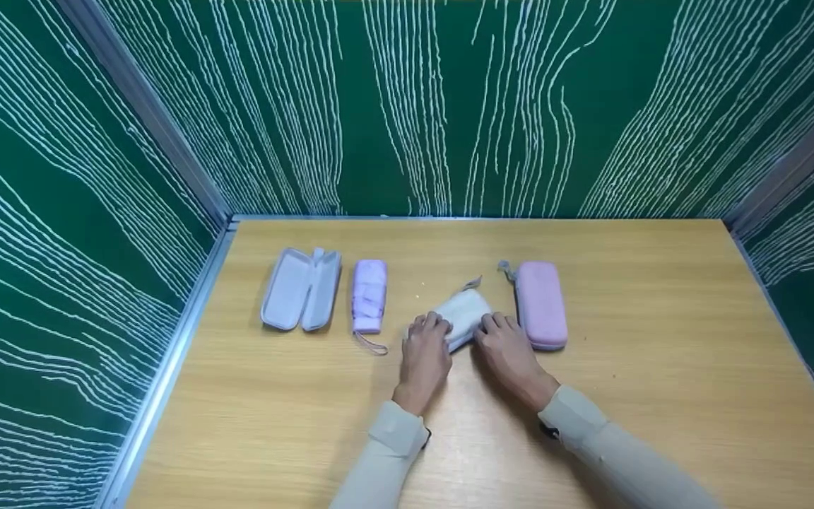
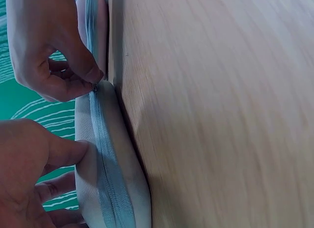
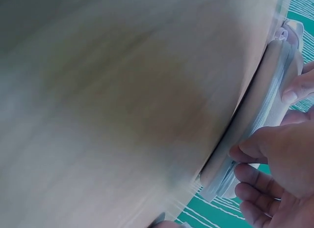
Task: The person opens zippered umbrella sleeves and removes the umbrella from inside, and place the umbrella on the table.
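A pale grey zip case (image 1: 465, 315) lies at an angle on the table between the two hands, its zip side facing the person. My left hand (image 1: 425, 357) grips its left end, thumb (image 2: 81, 152) on the near side and fingers over the far side. At the right end, my right hand (image 1: 509, 353) pinches the zip pull (image 2: 95, 87) between thumb and fingers. The zip track (image 2: 104, 134) runs closed along the side in front of the left hand. A fabric tab (image 1: 473, 283) sticks out behind the case.
Right of the hands lies a pink zip case (image 1: 543, 304) with a grey loop. To the left are a purple folded umbrella (image 1: 369, 293) with a wrist strap and an opened lavender hard case (image 1: 290, 290). Green panels with white lines (image 1: 407, 106) border the wooden table (image 1: 661, 318).
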`<state>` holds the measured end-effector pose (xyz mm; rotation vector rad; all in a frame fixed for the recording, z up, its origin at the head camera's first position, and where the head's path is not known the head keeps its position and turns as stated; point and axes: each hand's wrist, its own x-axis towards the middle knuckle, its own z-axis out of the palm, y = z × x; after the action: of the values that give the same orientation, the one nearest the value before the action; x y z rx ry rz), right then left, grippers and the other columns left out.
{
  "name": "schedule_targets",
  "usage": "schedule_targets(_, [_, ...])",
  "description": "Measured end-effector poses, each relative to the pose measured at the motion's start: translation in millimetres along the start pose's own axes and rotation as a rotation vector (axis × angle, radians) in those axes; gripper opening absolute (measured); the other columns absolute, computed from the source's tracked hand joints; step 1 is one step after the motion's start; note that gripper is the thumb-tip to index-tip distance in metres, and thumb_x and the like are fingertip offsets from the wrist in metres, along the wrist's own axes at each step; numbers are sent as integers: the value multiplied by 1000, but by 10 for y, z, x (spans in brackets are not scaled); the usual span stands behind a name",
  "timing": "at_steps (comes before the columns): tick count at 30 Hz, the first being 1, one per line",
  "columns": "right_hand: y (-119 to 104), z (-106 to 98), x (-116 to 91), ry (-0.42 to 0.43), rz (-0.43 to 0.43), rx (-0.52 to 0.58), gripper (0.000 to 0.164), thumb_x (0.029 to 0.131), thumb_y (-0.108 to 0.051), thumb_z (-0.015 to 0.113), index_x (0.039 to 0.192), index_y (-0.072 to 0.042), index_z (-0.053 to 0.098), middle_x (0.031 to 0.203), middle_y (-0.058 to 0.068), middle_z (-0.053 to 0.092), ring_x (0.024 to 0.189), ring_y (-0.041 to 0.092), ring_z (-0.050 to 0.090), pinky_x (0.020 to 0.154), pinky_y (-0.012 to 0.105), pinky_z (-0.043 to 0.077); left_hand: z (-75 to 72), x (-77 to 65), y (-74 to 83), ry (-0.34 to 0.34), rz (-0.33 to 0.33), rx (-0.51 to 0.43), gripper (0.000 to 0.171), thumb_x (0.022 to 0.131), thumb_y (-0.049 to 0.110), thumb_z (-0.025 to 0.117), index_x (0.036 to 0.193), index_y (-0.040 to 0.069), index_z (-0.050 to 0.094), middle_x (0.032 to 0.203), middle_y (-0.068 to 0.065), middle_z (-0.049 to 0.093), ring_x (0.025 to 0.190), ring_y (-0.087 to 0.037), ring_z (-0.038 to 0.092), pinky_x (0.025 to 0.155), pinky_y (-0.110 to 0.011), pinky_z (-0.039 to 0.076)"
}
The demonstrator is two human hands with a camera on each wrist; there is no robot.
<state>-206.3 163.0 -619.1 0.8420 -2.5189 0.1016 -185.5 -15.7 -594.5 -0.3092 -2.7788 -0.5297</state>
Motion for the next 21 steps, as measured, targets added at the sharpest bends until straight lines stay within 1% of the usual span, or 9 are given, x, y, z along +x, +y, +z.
schedule_targets(4, [-19, -3, 3, -21, 6, 4, 11, 87, 1, 64, 92, 0, 74, 95, 16, 63, 91, 35, 58, 75, 45, 49, 9, -1, 3, -2, -7, -13, 21, 87, 6, 78, 106, 14, 77, 111, -2, 68, 108, -28, 67, 80, -46, 60])
schedule_targets(9, [-36, -4, 4, -24, 9, 4, 9, 86, 2, 65, 90, 2, 73, 94, 16, 63, 89, 35, 58, 74, 45, 48, 28, -6, -2, 7, -3, -22, 21, 85, 5, 79, 105, 13, 76, 108, -2, 67, 106, -28, 67, 79, -45, 60])
schedule_targets(15, [-63, -23, 8, -21, 33, 30, 9, 87, 3, 67, 91, 1, 74, 95, 16, 63, 88, 35, 56, 72, 45, 47, 36, -8, -7, 20, 1, -29, 23, 84, 4, 80, 104, 13, 76, 107, -2, 67, 107, -27, 67, 83, -45, 59])
schedule_targets(21, [-110, -52, 27, -15, 55, 60, 10, 86, 5, 67, 92, 2, 75, 93, 16, 63, 87, 35, 57, 71, 45, 47, 40, -7, 10, 36, 19, 4, 23, 83, 6, 81, 104, 13, 76, 107, -2, 67, 108, -27, 66, 86, -44, 57])
